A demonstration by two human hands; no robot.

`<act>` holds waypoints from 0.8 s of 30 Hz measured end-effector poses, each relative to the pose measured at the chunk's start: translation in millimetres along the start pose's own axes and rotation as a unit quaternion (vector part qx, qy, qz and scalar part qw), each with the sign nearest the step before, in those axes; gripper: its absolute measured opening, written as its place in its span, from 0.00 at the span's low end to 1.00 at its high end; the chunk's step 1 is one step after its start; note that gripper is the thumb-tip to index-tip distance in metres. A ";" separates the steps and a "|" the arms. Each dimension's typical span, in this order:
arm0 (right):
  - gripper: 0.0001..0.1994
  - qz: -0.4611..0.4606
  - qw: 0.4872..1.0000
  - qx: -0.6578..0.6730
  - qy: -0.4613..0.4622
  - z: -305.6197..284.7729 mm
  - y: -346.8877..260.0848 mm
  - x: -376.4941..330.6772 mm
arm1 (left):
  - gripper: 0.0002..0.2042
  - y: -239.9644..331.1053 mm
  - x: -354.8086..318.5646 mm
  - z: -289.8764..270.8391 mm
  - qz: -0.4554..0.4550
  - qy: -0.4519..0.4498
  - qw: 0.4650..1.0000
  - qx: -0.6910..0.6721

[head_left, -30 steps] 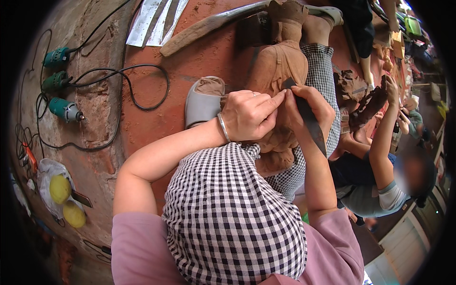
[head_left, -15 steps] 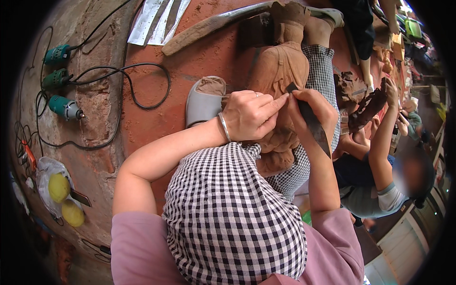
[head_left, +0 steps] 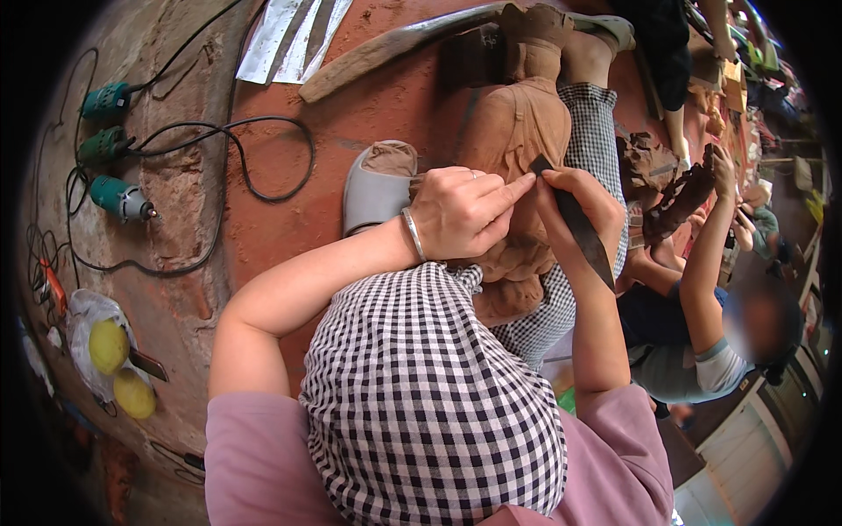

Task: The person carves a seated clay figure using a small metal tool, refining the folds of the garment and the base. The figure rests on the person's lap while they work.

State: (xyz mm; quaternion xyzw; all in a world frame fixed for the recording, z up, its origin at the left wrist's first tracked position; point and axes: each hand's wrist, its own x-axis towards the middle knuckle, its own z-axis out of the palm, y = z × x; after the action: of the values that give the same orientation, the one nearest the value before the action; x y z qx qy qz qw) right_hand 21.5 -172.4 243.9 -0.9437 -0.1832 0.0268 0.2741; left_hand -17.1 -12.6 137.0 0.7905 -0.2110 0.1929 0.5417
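Note:
A brown carved wooden statue (head_left: 517,118) lies lengthwise in front of me, against my checked trouser leg. My right hand (head_left: 586,203) is closed round a flat, dark, narrow blade (head_left: 586,237). One end of the blade sticks out past the fingertips over the statue; its pointed end lies along my wrist. My left hand (head_left: 465,210), with a ring and a silver bangle, rests over the statue with fingers curled. Its index finger reaches to the right thumb, by the blade. The left thumb and whatever it may grip are hidden.
Green power tools (head_left: 121,198) with black cables lie at the left. A long wooden-handled tool (head_left: 351,70) lies beyond the grey shoe (head_left: 375,193), near a pale sheet with dark strips (head_left: 294,39). Yellow fruits (head_left: 109,346) sit lower left. A co-worker (head_left: 702,351) holds a dark carved piece (head_left: 680,202) at right.
My right hand and the blade have shifted very slightly to the right and down. The left hand and the statue look almost unchanged.

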 end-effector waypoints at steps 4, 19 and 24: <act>0.05 0.020 0.999 0.042 0.012 3.3 -6.8 7.0 | 0.24 2.4 1.5 1.2 -0.017 0.005 1.000 0.004; 0.05 0.057 0.998 0.023 -0.023 -7.1 -4.4 -0.5 | 0.24 3.3 4.7 -4.1 -0.002 -0.041 0.999 0.031; 0.04 0.111 0.985 0.133 -0.024 -3.7 7.4 -2.8 | 0.22 4.0 3.8 -0.1 -0.003 -0.031 0.999 0.034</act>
State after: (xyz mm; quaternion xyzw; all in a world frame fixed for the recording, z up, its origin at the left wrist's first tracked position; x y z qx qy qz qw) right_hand 22.0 -181.1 243.0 -0.9126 -0.0782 0.1039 0.3875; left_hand -16.1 -14.3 142.1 0.8147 -0.2186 0.1736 0.5082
